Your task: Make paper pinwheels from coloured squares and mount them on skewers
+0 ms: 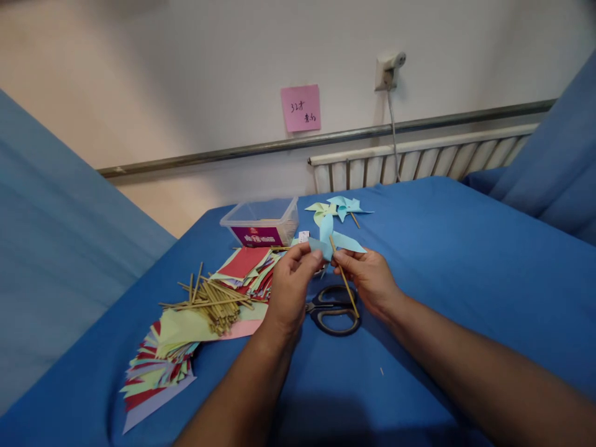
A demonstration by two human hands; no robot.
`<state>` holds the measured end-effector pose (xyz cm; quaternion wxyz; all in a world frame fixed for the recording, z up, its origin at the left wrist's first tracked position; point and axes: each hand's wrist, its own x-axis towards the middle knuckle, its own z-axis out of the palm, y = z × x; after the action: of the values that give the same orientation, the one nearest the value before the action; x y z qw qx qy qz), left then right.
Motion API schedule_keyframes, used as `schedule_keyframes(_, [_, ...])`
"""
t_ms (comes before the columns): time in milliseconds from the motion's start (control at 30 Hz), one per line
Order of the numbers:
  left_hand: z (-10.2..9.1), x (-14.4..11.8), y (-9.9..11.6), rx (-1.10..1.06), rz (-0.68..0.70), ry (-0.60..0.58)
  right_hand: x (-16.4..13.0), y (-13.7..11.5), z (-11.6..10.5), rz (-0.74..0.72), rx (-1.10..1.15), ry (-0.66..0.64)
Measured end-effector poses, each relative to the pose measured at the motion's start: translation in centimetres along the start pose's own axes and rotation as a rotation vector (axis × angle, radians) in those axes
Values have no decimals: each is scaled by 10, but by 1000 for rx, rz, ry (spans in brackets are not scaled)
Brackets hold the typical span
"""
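Observation:
Between my two hands is a light blue paper pinwheel (327, 228) with a thin tan stick (346, 280) lying against it and slanting down to the right. My left hand (292, 279) pinches the pinwheel's left blade between thumb and fingers. With thumb and fingers closed at the middle, my right hand (365, 276) grips the pinwheel beside the upper end of the stick. Black-handled scissors (336, 321) lie on the cloth just below, their blades hidden behind my left hand. Two finished-looking pinwheels, one pale green (320, 211) and one blue (344, 205), rest farther back.
A clear plastic box (261, 213) with a purple label stands at the back left. In front lie stacked coloured paper (244, 263), a pile of tan sticks (222, 307) and fanned paper sheets (158, 366). A blue cloth (447, 267) covers the table; a radiator (419, 162) is behind.

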<state>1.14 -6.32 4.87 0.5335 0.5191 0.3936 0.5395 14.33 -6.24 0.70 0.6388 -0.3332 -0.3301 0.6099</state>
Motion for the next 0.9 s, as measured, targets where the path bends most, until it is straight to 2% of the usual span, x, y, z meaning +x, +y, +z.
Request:
schedule_keyframes(233, [-2, 5, 2, -38, 2, 159, 1, 1, -3, 165, 188, -68])
schedule_keyframes(333, [-5, 7, 2, -37, -5, 192, 0, 2, -4, 196, 248, -130])
schedule_keyframes(600, [-5, 6, -4, -65, 23, 47, -6, 1, -1, 285, 340, -252])
schedule_keyframes(700, [-4, 6, -4, -52, 4, 2, -6, 6, -2, 270, 323, -275])
schedule_keyframes(900, [-4, 7, -3, 12, -23, 35, -4, 13, -4, 243, 259, -254])
